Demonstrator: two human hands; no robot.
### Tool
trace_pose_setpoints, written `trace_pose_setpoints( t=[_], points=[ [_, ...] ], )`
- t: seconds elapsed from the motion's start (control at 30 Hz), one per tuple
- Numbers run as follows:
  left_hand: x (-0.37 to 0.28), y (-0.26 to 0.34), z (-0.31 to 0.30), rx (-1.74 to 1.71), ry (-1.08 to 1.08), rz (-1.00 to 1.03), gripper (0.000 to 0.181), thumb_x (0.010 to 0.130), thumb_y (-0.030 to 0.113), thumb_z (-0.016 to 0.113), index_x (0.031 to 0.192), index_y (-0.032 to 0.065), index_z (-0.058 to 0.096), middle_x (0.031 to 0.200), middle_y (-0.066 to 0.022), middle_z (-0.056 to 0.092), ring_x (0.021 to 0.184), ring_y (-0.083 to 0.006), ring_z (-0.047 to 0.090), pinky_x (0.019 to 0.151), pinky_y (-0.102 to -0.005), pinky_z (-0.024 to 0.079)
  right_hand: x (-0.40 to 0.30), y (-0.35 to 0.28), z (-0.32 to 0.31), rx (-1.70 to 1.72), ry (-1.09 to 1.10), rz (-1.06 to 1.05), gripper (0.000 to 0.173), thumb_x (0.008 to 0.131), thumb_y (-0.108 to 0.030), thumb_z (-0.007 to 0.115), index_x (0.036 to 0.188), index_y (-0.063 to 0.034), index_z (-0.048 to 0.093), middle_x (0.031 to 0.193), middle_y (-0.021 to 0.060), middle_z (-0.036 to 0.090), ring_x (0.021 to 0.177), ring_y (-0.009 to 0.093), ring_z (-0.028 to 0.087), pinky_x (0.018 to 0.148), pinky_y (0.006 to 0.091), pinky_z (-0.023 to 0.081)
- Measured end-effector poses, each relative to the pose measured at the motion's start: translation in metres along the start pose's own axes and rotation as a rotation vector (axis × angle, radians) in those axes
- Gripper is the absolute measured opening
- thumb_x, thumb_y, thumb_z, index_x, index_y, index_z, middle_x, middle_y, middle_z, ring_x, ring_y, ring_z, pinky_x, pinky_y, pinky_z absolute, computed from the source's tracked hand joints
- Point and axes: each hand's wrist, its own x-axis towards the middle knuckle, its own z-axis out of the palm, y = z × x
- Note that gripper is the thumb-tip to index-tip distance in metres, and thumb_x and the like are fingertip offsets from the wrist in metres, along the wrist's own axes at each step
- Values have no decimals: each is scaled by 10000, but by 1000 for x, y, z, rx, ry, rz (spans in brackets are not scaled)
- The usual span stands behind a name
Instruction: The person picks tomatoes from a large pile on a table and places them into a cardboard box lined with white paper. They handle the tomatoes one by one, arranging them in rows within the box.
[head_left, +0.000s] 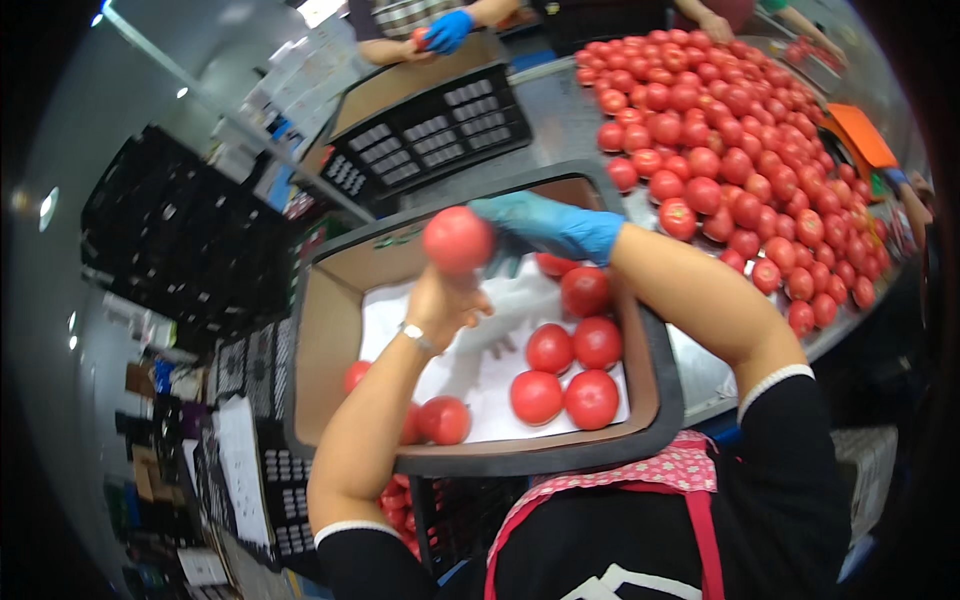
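A large red tomato (458, 240), slightly blurred, is held at the thumb side of my bare left hand (444, 304), above a crate. My right hand (536, 223), in a thin blue glove, is close against the tomato's right side; its fingers point down and are partly hidden, so its grip is unclear. Below both hands, the black plastic crate (540, 459) has brown cardboard sides and a white paper sheet (480, 375) on its bottom. Several tomatoes (535, 397) sit inside at the right, others at the lower left, partly behind my left forearm.
A big heap of tomatoes (720, 150) covers the metal table (555, 112) at the right. Another black crate (442, 127) stands beyond mine, near a person with a blue glove (448, 31). Other people's hands reach around the heap. Stacked black crates (187, 225) stand left.
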Motion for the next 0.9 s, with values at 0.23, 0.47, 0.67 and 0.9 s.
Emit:
trace_pose_setpoints(
  t=[0.23,0.47,0.67,0.9],
  points=[
    [-15,-1,8,130,-278,76,589,945,541,293,1031,4,520,793,-188,637,712,-262,637,498,-281,460,-12,-15,17,-180,205,-141,544,664,-483,770,956,-33,678,888,110,654,836,170,613,745,291,503],
    [-26,-35,21,888,-373,263,529,815,159,688,1285,52,468,1233,-112,535,1107,-205,535,793,-305,507,-84,-25,-62,218,630,-520,435,889,-491,537,1085,-107,589,920,19,624,806,107,589,694,252,488],
    [-19,-58,39,1194,-498,416,655,741,252,748,1298,73,454,1214,-181,466,1094,-333,511,905,-392,454,-181,10,-196,215,1275,-480,652,853,-555,569,1263,-53,495,1097,119,582,852,211,598,746,270,527],
    [-21,-61,52,1317,-410,354,614,658,252,751,1178,43,499,1106,-201,473,1084,-388,454,955,-397,401,-204,-18,-209,229,1018,-617,497,979,-264,408,1382,2,290,1338,239,447,1175,358,522,962,387,458]
  ],
)
